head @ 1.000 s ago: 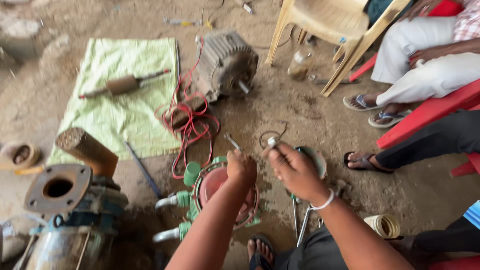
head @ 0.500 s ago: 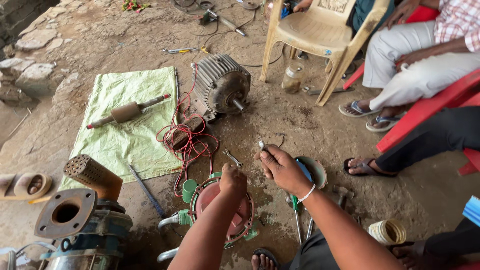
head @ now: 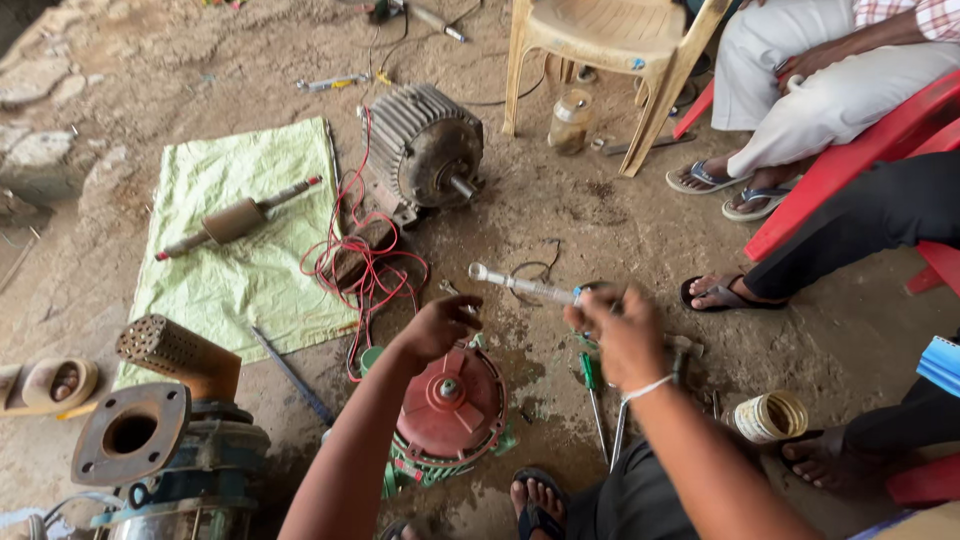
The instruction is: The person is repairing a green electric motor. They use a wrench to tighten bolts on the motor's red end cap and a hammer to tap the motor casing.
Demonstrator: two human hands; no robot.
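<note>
My right hand [head: 620, 335] grips a long metal socket wrench [head: 520, 285] that points left, above the dirt floor. My left hand [head: 440, 325] hovers with curled fingers just over a red motor end cover [head: 450, 410] on a green pump body; whether it holds a small part I cannot tell. The wrench tip is a short way above and to the right of my left hand. A screwdriver [head: 592, 395] and other tools lie on the ground below my right hand.
A grey finned motor [head: 420, 150] with red wires [head: 365, 265] sits ahead. A rotor shaft [head: 235, 220] lies on a green sack [head: 240, 230]. A pump casing [head: 150, 440] stands at left. Seated people's legs, red chairs and a beige plastic chair [head: 610, 50] crowd the right.
My right hand has raised the wrench and turned it to point left. My left hand has lifted slightly off the red cover. The view has tilted up.
</note>
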